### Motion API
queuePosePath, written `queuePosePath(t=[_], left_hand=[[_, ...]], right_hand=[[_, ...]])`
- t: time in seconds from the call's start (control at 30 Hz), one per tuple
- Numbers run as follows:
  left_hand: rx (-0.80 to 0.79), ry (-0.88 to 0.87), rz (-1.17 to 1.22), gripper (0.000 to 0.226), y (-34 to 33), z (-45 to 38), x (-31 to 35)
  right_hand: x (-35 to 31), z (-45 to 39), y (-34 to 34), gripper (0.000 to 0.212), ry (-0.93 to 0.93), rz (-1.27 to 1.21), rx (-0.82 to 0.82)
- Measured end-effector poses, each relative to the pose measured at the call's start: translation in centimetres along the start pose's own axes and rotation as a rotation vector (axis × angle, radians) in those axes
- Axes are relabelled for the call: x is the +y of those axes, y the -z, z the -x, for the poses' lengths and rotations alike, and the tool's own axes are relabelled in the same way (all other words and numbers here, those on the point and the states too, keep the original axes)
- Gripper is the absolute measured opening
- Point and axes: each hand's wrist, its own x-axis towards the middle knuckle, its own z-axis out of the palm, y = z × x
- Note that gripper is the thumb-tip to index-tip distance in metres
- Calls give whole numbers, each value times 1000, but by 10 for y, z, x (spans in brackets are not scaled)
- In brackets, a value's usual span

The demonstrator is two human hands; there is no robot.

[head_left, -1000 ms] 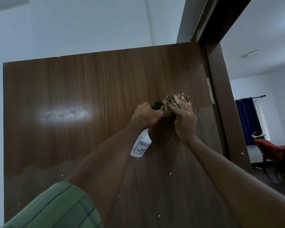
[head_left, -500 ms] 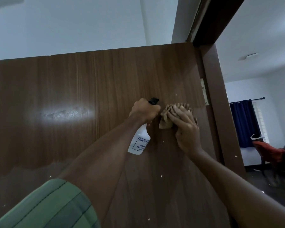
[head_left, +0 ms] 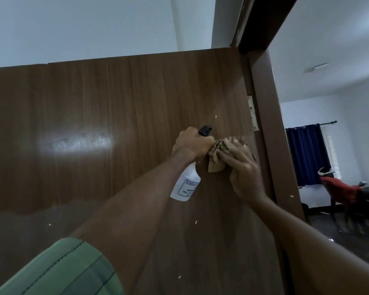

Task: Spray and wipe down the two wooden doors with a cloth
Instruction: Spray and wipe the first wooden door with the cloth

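Head view: both arms reach up and forward to a brown wooden door [head_left: 119,128], the hands side by side near its hinged right edge. Left hand [head_left: 193,146] is curled in a fist round the neck of a white spray bottle [head_left: 186,184], whose black nozzle [head_left: 205,130] sticks out above the knuckles and whose labelled body hangs down below the wrist, tilted toward the forearm. A green striped sleeve [head_left: 60,271] covers the upper left arm. Right hand [head_left: 242,167] lies with fingers spread and fairly straight, palm pressing a crumpled tan cloth [head_left: 216,157] flat against the door; the cloth bunches out to the left of the fingers and touches the left hand. A brass hinge [head_left: 252,114] sits just above the right hand, on the dark door frame [head_left: 271,124]. Through the opening to the right, a blue curtain [head_left: 307,154] hangs in the far room.
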Motion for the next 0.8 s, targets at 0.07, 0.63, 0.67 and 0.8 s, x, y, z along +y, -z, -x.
queuePosePath(t=[0.07,0.63,0.67,0.8], left_hand=[[3,-11,8,33,-5,5,3],[-1,29,44,38,-47,37,-16],[-2,34,48,37,-49,41,-17],[-39,50,28,28,-63,58,-32]], right_hand=[[13,-36,6,42,-78,31,41],[2,-1,9,50,-251,46,54],[-4,26,8,53,-228,40,33],[-7,88,11,44,-104,22,-57]])
